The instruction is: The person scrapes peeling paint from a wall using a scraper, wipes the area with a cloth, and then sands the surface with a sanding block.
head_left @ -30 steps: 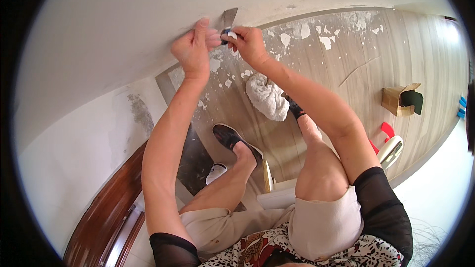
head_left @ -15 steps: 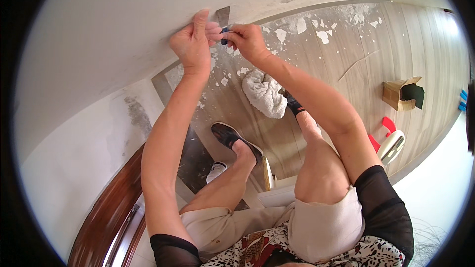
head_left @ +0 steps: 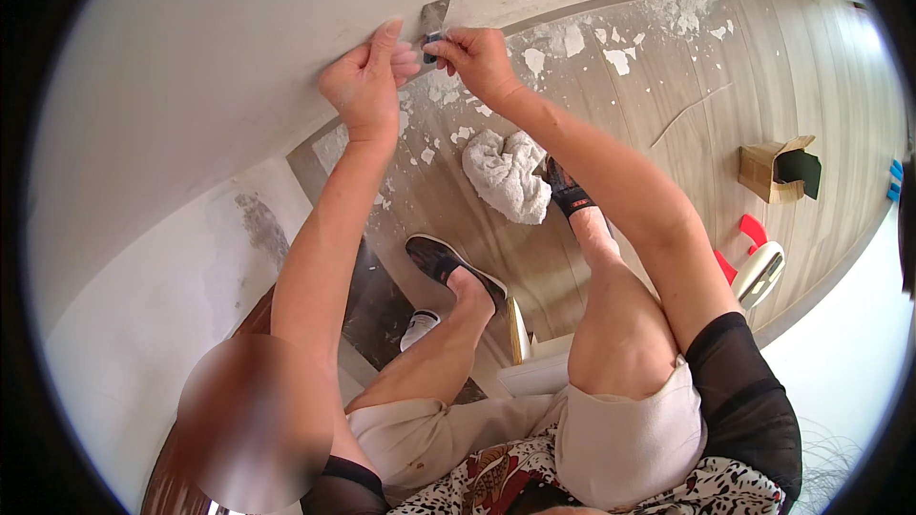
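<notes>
The left hand (head_left: 365,86) is pressed against the white wall (head_left: 191,86), its fingers (head_left: 389,38) stretched out flat and holding nothing. Just beside it, the right hand (head_left: 480,59) has its fingers closed tight around the dark handle of a scraper (head_left: 435,21). The flat metal blade sits up against the wall, near where the wall meets the floor (head_left: 687,133).

The blade could slip, I think, and nick the left hand, because that hand is so close. Pushing too hard might dig a mark into the wall.

The wall looks smooth and pale, with a grey patch lower down. White paint chips (head_left: 572,38) lie along the floor edge by the wall. A crumpled white rag (head_left: 508,175) lies on the wood floor, and a small cardboard box (head_left: 778,170) stands well apart on the right.
</notes>
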### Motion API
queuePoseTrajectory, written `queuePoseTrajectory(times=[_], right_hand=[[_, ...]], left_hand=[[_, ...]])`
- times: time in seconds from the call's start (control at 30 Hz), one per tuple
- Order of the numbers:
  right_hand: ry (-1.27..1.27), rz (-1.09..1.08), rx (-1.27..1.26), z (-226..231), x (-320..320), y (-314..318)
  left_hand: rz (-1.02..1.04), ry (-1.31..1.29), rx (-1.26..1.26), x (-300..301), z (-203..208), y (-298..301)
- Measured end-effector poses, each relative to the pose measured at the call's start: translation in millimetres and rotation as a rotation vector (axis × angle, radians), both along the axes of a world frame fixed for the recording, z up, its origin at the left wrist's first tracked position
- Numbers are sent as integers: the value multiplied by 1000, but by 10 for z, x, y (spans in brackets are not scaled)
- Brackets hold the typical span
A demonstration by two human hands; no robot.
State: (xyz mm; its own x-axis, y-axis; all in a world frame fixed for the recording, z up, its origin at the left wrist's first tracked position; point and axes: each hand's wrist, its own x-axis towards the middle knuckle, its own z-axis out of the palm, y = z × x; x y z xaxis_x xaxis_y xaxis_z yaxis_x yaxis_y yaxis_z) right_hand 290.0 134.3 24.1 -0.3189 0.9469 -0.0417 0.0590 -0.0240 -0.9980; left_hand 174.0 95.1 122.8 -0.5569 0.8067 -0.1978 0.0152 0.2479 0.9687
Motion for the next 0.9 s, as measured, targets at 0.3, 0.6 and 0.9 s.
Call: queuePoseTrajectory(times=[0.3,0.6,0.9], right_hand=[[-80,-14,125,180,-11,-42],[-48,-17,-187,-48,127,-173],[-28,24,-187,-144,103,-158]], left_hand=[[-20,-78,-29,113,12,-2],[-49,-29,-5,92,-58,-9],[-42,50,-11,88,-127,44]])
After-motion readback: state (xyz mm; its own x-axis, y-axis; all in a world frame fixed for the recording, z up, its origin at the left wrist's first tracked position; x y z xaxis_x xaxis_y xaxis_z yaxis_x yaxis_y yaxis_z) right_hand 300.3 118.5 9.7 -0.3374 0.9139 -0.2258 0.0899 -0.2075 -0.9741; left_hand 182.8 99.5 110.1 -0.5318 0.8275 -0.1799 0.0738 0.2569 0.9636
